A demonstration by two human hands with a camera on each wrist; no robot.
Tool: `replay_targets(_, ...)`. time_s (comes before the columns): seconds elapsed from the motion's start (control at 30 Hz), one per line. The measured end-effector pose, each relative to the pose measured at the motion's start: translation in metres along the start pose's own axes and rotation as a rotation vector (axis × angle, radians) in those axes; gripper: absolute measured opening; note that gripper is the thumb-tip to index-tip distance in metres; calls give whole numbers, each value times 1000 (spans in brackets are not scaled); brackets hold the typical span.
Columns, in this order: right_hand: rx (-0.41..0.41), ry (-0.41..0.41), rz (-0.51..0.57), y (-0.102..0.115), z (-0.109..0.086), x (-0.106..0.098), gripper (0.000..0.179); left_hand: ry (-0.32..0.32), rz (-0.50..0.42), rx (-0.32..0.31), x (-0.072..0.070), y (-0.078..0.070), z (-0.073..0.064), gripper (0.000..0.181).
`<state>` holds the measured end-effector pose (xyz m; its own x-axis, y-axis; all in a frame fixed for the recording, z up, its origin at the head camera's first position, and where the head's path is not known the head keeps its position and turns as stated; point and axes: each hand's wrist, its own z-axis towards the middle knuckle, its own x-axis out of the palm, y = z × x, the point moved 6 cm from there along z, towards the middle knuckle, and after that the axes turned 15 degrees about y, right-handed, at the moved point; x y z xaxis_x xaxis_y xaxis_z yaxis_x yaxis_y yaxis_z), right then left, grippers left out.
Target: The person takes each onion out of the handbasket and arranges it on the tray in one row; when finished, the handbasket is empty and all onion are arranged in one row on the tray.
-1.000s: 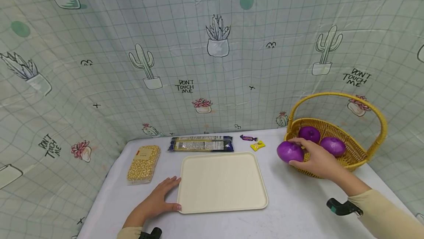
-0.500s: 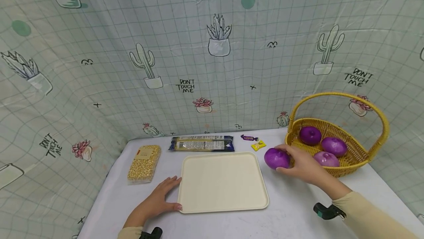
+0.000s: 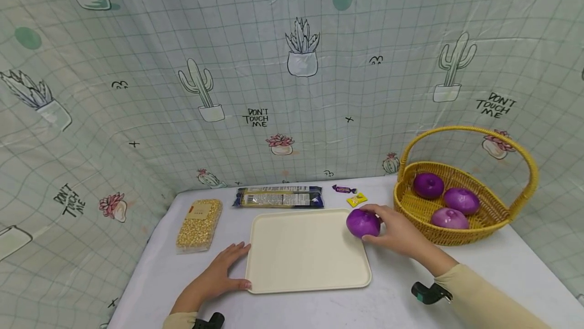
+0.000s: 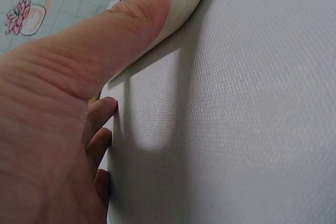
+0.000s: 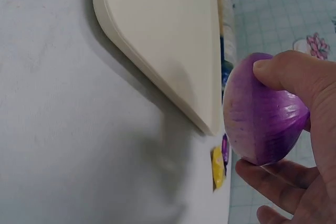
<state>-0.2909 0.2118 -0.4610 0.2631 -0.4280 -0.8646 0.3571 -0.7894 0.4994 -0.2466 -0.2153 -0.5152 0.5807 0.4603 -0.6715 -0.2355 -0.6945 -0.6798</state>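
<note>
My right hand [image 3: 393, 230] holds a purple onion [image 3: 362, 223] between thumb and fingers, over the upper right corner of the cream tray [image 3: 307, 253]. In the right wrist view the onion [image 5: 265, 111] hangs above the table, its pale side toward the tray. At the tray's left edge rests my left hand [image 3: 220, 276], fingers spread. Its thumb [image 4: 142, 11] touches the rim in the left wrist view. Several other purple onions, among them a paler one [image 3: 449, 218], lie in a yellow wicker basket [image 3: 412, 212] at the right.
A pack of corn kernels [image 3: 198, 227] lies at the left. Behind the tray is a long printed packet [image 3: 278, 197], with a purple-wrapped candy [image 3: 344, 189] and a yellow one [image 3: 357, 199] beside it. A tall arched handle [image 3: 465, 129] spans the basket.
My right hand has carried the onion left, from the basket's edge to the tray's right corner. The paler onion in the basket has come into sight. My left hand has stayed put.
</note>
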Motion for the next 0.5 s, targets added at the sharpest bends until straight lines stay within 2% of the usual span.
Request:
replay_targets(0.33, 22, 34, 33, 5, 11, 17, 69, -4, 9, -1, 0, 1, 1, 95)
replay_targets(0.5, 4, 39, 34, 8, 17, 24, 70, -3, 6, 0, 0, 1, 0, 95)
